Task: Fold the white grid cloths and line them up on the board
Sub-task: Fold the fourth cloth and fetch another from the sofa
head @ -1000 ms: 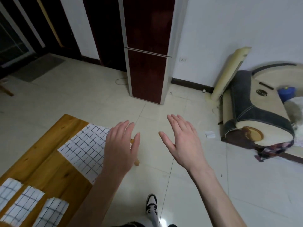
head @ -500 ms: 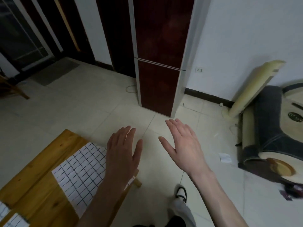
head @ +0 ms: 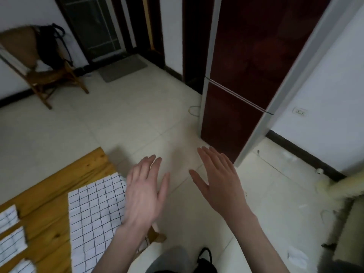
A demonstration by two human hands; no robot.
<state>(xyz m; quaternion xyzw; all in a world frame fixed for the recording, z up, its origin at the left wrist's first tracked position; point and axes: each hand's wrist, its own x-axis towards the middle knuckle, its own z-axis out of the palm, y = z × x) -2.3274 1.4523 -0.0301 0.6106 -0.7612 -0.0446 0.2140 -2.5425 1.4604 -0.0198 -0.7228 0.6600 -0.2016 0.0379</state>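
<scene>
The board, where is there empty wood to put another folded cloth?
Bare board lies beyond the flat cloth, and in a strip between it and the folded cloths. The left edge is crowded.

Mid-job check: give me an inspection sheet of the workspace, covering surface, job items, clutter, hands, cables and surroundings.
Surface: wooden board, lower left, low over the tiled floor.
Job's things: unfolded grid cloth lying flat on the board; three folded cloths in a row at the left edge.
Clutter: nothing seen on the board besides the cloths.
Hands: left hand open, partly over the unfolded cloth; right hand open over the floor; both hold nothing.
Cables: thin cord on the floor by the fridge.
Surroundings: wooden chair, door mat, wall socket.
</scene>
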